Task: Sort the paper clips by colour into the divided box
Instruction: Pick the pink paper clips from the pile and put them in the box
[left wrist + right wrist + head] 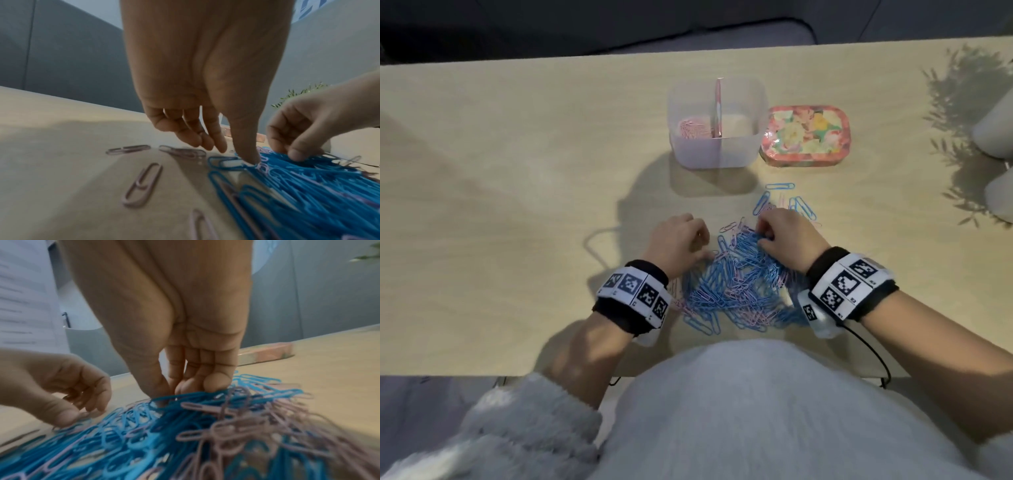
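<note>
On the near table both hands pick in the clip pile [736,281]: right hand [787,236] pinches blue clips, left hand [678,240] loosely curled presses one, next carry to the divided box [717,150].

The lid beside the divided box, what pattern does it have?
The lid has a floral pattern, pink-edged; the head view shows it best.

— What colours are in the heap of paper clips [736,277]?
— Mostly bright blue, with pale pink ones mixed in.
— And the divided box [717,123] near the surface's far edge?
— Frosted clear; pink clips [690,128] in its left compartment.
— The tin [806,135] beside it?
— Pink, with a yellow and green floral pattern.
— The surface [517,171]?
— Pale wood tone.
— The wristbands [633,294]?
— Black, carrying black-and-white square codes.
</note>
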`<state>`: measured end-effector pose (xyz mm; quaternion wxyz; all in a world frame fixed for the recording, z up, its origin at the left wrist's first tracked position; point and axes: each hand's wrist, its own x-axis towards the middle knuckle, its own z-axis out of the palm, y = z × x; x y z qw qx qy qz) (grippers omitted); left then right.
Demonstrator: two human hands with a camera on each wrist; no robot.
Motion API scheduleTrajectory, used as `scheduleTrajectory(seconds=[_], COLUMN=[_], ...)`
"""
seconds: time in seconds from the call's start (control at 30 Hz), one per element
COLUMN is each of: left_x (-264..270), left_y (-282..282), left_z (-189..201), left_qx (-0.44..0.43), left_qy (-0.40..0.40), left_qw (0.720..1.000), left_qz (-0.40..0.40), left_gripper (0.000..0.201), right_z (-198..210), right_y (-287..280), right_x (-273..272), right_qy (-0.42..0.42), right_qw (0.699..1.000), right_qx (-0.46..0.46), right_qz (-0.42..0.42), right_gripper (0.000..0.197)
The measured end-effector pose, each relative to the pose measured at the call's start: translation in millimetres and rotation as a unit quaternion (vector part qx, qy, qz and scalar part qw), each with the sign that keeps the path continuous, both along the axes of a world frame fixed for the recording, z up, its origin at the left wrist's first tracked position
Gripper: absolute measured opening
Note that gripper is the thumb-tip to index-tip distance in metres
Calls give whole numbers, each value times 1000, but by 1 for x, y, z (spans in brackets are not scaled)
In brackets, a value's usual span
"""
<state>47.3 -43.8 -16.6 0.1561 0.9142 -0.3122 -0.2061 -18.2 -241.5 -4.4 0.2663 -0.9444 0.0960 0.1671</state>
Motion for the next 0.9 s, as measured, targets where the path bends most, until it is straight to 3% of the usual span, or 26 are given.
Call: scheduleTrajectory(seconds=[0.17,0.33,0.5,0.6,0.7,0.8,0.9], left_x=[4,8,12,13,11,9,11], left_y=[-18,-47,-51,-51,-55,-56,-53], left_z=[8,9,7,8,8,8,9], left_qx=[-52,-13,-24,-41,-33,-28,-26], left_qy=[-19,13,67,105,105,68,44], left_qw=[998,999,994,985,987,993,995], left_qz=[31,39,79,128,118,97,88], left_gripper=[33,44,20,15,14,11,12], right_z=[6,7,0,0,-2,-1,-2], right_y=[-17,-7,6,7,6,-4,-31], right_x=[-7,13,40,43,40,34,27], right_qy=[66,-49,-39,-31,-5,-22,-90], right_qw=[998,999,991,990,993,997,984], right_qx=[-19,-11,-60,-66,-38,36,123], right_qz=[-8,-18,111,123,115,59,-95], right_gripper=[14,19,20,14,9,4,16])
